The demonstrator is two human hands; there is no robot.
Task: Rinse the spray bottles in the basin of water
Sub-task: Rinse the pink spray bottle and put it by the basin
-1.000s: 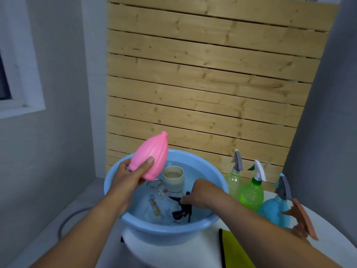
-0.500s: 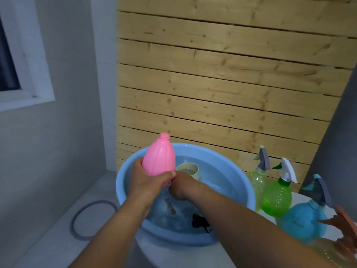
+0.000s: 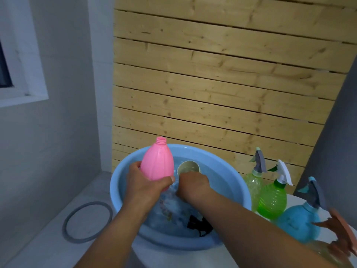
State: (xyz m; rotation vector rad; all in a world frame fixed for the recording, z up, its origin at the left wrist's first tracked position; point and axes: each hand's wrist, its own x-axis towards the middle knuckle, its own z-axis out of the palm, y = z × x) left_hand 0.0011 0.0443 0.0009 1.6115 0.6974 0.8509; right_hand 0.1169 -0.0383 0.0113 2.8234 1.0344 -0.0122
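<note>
Both forearms are bare to the frame's edge, no sleeve covering them, and each grip, left (image 3: 144,182) and right (image 3: 193,187), is ungloved.

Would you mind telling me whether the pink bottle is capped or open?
Open: the pink bottle, held upright by the left hand, shows a bare threaded neck.

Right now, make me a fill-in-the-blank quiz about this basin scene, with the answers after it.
1. The left hand grips a ___ bottle with no cap.
2. The right hand reaches into the ___ basin.
3. Right of the basin, the bottle nearest it has a ___ sprayer head.
Answers: pink; blue; grey
</note>
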